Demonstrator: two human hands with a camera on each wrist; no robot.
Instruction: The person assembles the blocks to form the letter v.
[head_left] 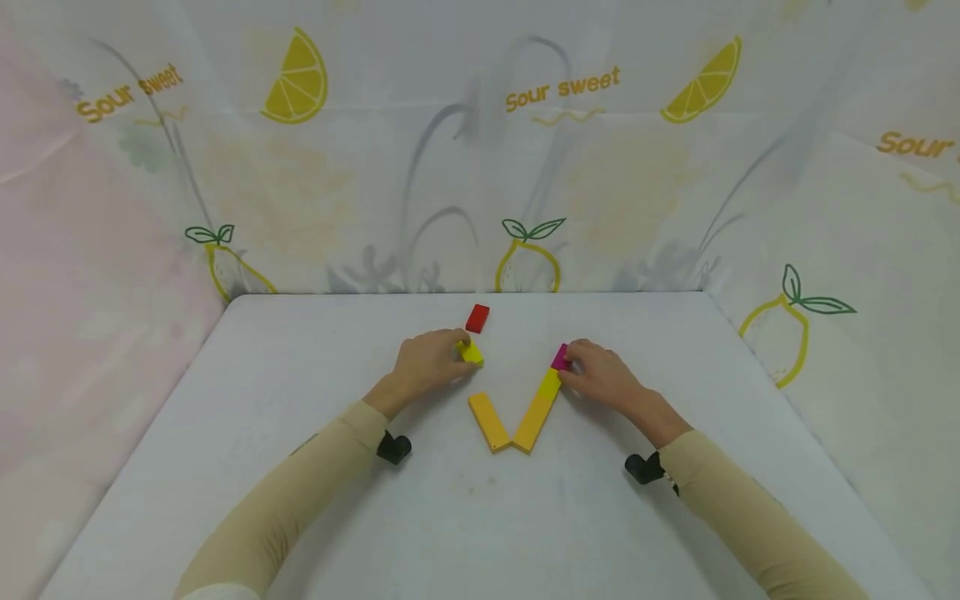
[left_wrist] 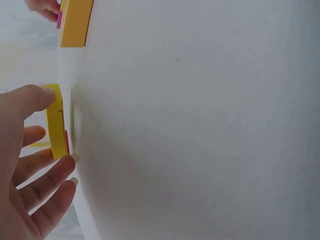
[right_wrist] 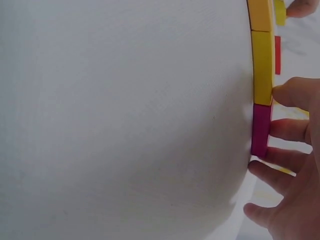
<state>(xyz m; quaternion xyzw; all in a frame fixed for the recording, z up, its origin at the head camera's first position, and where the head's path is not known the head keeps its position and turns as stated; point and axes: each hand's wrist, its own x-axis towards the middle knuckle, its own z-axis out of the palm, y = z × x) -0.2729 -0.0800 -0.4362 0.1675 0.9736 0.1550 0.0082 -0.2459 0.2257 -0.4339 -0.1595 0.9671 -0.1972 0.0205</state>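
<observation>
My left hand (head_left: pixel 429 363) pinches a small yellow block (left_wrist: pixel 56 122) between thumb and fingers, just in front of a red block (head_left: pixel 477 318). In the left wrist view the yellow block stands slightly off the white tabletop. At the far end of a slanting row, my right hand (head_left: pixel 603 377) holds a magenta block (right_wrist: pixel 260 130), its fingers along the side and far end. The right thumb touches a second yellow block (right_wrist: pixel 262 67) that meets the magenta one. An orange block (head_left: pixel 531 427) continues that row toward me, and another orange block (head_left: pixel 489 423) leans left, making a V.
A white table (head_left: pixel 247 500) lies under everything, its far edge behind the red block. Beyond it hangs a white cloth (head_left: pixel 420 167) printed with lemons. Black wrist mounts (head_left: pixel 393 447) sit below both sleeves, close over the table.
</observation>
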